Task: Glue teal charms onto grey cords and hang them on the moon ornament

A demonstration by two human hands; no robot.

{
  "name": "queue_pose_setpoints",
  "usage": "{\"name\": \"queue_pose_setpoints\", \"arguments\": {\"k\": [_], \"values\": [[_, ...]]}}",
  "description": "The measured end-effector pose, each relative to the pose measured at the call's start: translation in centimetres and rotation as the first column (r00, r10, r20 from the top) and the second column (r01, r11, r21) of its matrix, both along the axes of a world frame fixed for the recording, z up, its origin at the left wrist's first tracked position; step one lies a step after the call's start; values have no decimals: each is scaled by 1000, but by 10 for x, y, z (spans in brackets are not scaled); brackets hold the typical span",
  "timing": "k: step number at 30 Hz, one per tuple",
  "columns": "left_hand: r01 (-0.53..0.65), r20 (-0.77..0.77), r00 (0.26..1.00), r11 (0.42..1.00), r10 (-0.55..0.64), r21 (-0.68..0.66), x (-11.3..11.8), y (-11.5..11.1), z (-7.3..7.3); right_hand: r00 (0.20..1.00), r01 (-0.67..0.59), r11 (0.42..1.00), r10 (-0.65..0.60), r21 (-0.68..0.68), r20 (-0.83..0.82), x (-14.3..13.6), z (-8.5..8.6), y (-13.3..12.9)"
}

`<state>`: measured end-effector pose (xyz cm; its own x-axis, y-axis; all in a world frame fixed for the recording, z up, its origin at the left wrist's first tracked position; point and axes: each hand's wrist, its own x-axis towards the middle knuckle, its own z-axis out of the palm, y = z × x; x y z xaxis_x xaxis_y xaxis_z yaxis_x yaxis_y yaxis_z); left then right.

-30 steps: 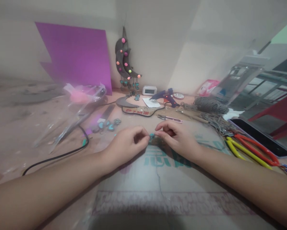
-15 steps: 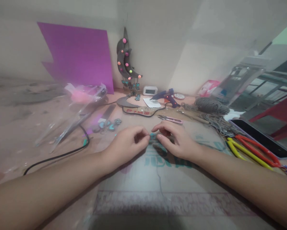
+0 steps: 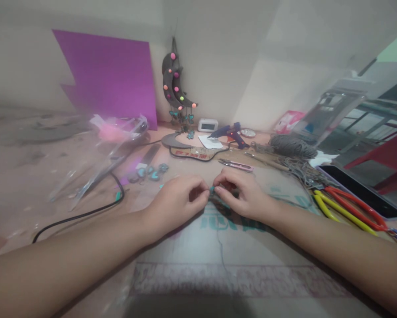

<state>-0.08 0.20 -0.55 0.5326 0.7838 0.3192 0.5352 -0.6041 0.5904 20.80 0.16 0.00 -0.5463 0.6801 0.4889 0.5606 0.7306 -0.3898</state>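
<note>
Both hands meet over the middle of the work surface. My left hand point(image 3: 181, 196) is closed, thumb and index fingertip pinching the left edge of a small teal piece point(image 3: 212, 190). From the other side, my right hand point(image 3: 243, 192) pinches the same piece with thumb and index finger. Most of it is hidden by the fingertips, so its exact kind does not show. A thin grey thread point(image 3: 221, 249) runs down the printed sheet point(image 3: 192, 251) below the hands. Several small grey-and-teal pieces point(image 3: 154, 172) lie beyond my left hand.
A glue gun point(image 3: 230, 132), thread snips point(image 3: 236, 165), grey yarn point(image 3: 293, 145), a phone point(image 3: 360, 190) and red-and-yellow-handled tools point(image 3: 354, 207) lie around the right side. A black cord point(image 3: 82, 216) curves at left. A decorated moon hanging point(image 3: 175, 84) is against the wall.
My right thumb and index finger have come together on the small teal piece; they were apart before. My left hand has shifted slightly right, towards it.
</note>
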Motion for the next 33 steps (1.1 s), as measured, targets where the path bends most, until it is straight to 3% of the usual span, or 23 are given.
{"name": "queue_pose_setpoints", "arguments": {"k": [11,33], "values": [[-27,115,992,992,41,-122,0,1,2,1000,-10,999,9,-32,-23,3,-1,1],[20,167,986,983,11,-182,-1,1,6,998,-54,998,54,-24,22,2,-3,5]]}}
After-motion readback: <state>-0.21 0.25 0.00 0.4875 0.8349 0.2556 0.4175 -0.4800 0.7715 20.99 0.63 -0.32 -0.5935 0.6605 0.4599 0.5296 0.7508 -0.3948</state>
